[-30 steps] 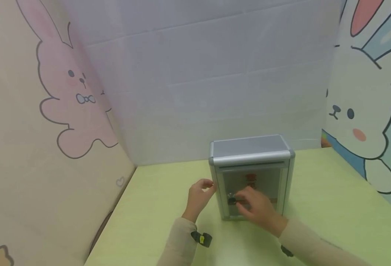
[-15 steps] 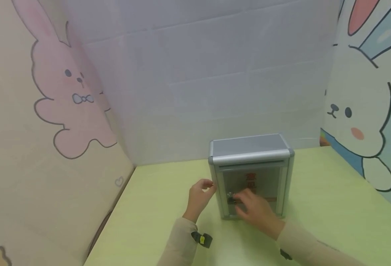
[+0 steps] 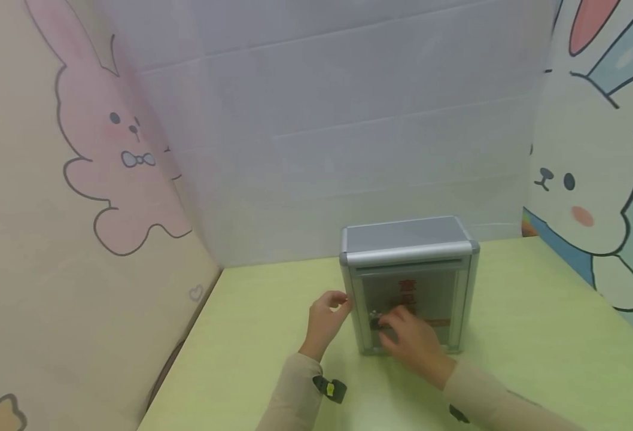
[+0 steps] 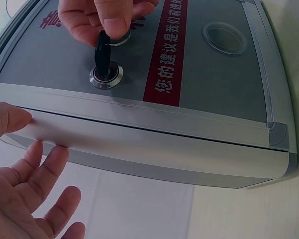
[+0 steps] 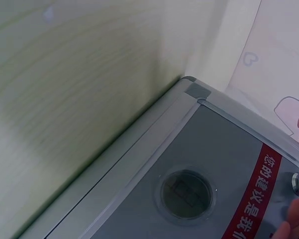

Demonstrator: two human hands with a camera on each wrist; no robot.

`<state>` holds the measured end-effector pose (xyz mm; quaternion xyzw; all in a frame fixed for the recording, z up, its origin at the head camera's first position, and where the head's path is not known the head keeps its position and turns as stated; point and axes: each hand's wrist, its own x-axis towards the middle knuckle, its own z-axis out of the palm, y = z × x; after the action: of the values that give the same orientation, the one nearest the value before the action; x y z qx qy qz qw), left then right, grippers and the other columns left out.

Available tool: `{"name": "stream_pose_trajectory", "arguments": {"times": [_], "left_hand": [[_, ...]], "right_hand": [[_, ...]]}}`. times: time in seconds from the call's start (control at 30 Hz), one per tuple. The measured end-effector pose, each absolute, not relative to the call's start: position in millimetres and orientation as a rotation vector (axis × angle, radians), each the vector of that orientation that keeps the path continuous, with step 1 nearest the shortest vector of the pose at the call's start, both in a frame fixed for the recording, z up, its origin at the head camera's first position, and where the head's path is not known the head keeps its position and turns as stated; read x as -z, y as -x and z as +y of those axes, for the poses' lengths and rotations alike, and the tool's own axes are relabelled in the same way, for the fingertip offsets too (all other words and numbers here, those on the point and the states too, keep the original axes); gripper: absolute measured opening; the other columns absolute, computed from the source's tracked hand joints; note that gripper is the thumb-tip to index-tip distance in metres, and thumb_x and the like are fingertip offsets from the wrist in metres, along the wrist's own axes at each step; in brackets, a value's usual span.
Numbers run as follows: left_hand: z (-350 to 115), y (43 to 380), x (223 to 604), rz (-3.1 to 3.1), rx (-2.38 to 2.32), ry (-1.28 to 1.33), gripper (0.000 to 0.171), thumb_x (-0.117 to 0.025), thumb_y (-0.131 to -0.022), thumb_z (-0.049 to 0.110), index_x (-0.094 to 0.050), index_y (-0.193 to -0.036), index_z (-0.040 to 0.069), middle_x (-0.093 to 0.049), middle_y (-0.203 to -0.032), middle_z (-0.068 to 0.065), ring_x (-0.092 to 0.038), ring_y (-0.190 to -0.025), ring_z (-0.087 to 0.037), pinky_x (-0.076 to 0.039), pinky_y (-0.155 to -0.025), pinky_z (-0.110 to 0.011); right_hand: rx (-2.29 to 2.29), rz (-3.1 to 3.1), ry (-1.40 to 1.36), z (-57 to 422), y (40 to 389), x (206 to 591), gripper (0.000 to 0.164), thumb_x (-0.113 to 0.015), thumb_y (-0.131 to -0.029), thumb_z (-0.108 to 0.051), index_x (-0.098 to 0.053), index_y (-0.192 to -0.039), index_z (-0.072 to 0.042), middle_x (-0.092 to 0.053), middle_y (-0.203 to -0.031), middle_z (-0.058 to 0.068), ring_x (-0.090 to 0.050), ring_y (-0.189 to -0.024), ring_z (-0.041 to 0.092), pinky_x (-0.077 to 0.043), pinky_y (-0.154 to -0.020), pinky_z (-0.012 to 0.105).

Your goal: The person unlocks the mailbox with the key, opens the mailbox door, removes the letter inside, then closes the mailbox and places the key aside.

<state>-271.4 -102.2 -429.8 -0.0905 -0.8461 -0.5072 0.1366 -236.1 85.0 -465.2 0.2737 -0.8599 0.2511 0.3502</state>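
Observation:
A grey metal suggestion box (image 3: 408,236) with silver edges stands upright on the table, its front towards me. In the left wrist view, a black-headed key (image 4: 103,55) sits in the round lock (image 4: 114,79) on the front panel. My right hand (image 3: 419,344) pinches the key's head between thumb and fingers. At the box's left side is my left hand (image 3: 324,320), its thumb and fingertips touching the silver edge, the other fingers loosely bent. Only parts of the right hand's fingers (image 5: 298,216) show in the right wrist view.
A red strip (image 4: 165,55) with white writing crosses the front panel, beside a round clear window (image 4: 225,38). The yellow-green table (image 3: 262,323) runs back to a white cloth wall (image 3: 306,131). Side walls carry cartoon rabbits (image 3: 591,179).
My right hand has shifted slightly left and down at the lock, baring more of the red characters above. The left hand and the box stay in place.

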Motion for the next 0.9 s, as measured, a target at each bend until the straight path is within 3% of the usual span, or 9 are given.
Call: {"name": "stream_pose_trajectory", "arguments": {"times": [0.53,0.77,0.9], "left_hand": [[-100.7,270.4,430.8,-2.424,1.475,0.208,0.016,-0.068,-0.082,0.012,-0.065,-0.091,-0.001,-0.068,-0.088,-0.011,-0.060,-0.086,-0.027,-0.048,-0.074,-0.038],[-98.6,267.3,433.2,-2.406,1.463,0.237,0.011,-0.067,-0.079,0.008,-0.063,-0.073,-0.001,-0.069,-0.090,-0.013,-0.062,-0.085,-0.028,-0.050,-0.072,-0.039],[-96.4,267.7,433.6,-2.386,1.495,0.218,0.010,-0.068,-0.079,0.008,-0.062,-0.080,0.000,-0.068,-0.086,-0.011,-0.059,-0.078,-0.020,-0.048,-0.068,-0.034]], "right_hand": [[-0.614,-2.251,-0.705,82.8,238.8,460.5,0.018,-0.076,-0.070,-0.013,-0.063,-0.082,-0.010,-0.056,-0.081,0.000,-0.054,-0.060,0.013,-0.042,-0.049,0.022],[-0.631,-2.326,-0.679,82.8,236.6,458.7,0.017,-0.076,-0.073,-0.013,-0.063,-0.083,-0.010,-0.059,-0.081,-0.001,-0.055,-0.062,0.013,-0.044,-0.052,0.021],[-0.671,-2.405,-0.641,82.5,234.3,456.8,0.017,-0.075,-0.074,-0.012,-0.062,-0.084,-0.010,-0.059,-0.080,-0.001,-0.057,-0.065,0.014,-0.045,-0.054,0.022]]}}
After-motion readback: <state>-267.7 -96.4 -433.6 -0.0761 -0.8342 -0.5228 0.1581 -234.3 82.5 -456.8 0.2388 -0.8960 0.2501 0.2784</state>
